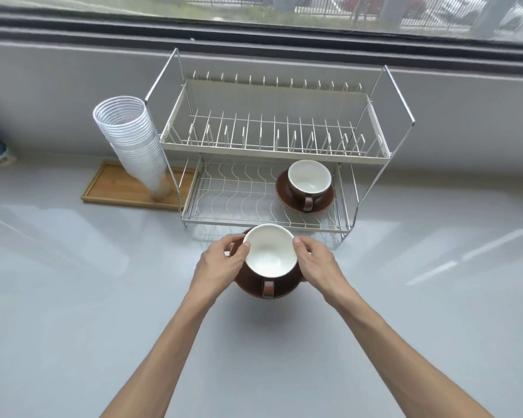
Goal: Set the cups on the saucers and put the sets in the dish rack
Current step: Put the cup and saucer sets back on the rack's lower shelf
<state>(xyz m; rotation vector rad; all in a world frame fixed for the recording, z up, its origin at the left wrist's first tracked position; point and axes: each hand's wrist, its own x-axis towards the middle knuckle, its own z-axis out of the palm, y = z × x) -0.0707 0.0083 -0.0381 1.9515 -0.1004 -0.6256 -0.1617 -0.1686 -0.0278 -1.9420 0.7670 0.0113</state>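
At frame centre, left hand (221,263) and right hand (317,260) grip a saucer (254,289) carrying a brown cup (269,254), just below the dish rack (272,146).

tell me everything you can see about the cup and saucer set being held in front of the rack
The held cup is brown outside and glossy white inside, ceramic-looking, empty and upright, its brown handle toward the camera. It sits on a matching brown saucer, mostly hidden beneath it. The left hand and right hand grip the set from either side, thumbs at the cup's rim, just in front of the dish rack.
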